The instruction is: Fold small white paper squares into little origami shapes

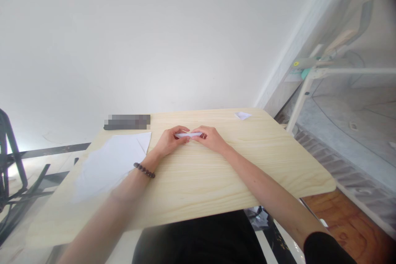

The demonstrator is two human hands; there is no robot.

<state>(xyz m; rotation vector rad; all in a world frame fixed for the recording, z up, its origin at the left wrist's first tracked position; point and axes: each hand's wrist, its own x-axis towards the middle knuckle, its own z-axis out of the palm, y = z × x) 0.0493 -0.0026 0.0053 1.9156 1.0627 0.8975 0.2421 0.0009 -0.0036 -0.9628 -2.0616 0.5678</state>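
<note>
Between my two hands is a small folded white paper (188, 135), held level just above the middle of the table. My left hand (172, 139) pinches its left end, thumb below and fingers above. The right end sits in the closed fingers of my right hand (210, 137). Fingertips hide both ends of the fold. A dark bead bracelet (144, 170) circles my left wrist. Left of that wrist lie white paper sheets (108, 161), partly behind my forearm. Toward the back right rests another folded paper piece (243, 115).
The light wooden table (198, 189) has rounded corners and stands close to a white wall (173, 41). A dark, pixelated long object (127, 122) lies at its back left edge. A white metal frame (298, 101) stands to the right, dark chair legs (18, 161) to the left.
</note>
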